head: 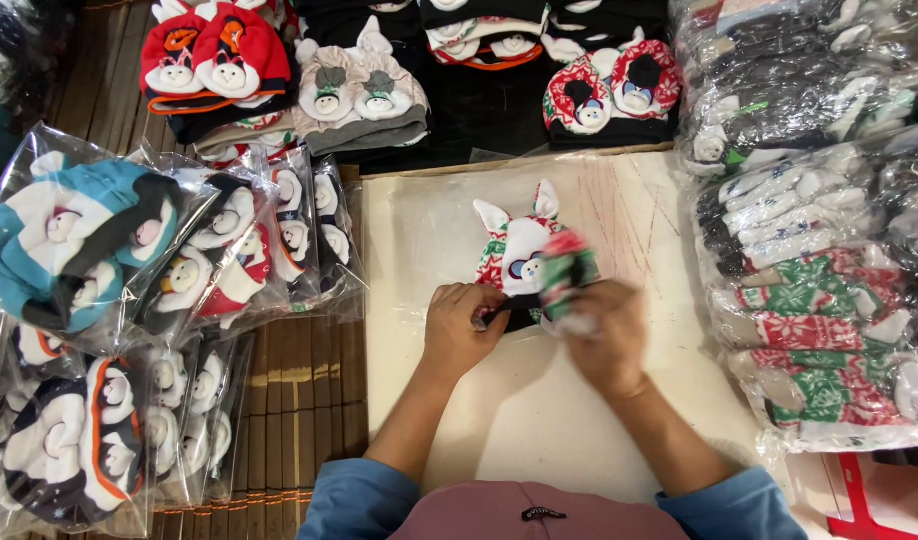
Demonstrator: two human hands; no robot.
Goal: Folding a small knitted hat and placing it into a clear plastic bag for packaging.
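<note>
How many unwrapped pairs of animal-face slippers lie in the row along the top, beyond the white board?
4 show clearly: a red pair at the left, a beige pair next, a black pair with orange trim, and a red-green patterned pair. More may lie hidden underneath or beyond the picture's edge.

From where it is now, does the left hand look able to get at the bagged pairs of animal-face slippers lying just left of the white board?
Probably yes. The left hand rests on the red, green and white animal-face slipper, and the bagged slipper pairs lie close to its left, with only bare white board between them.
</note>
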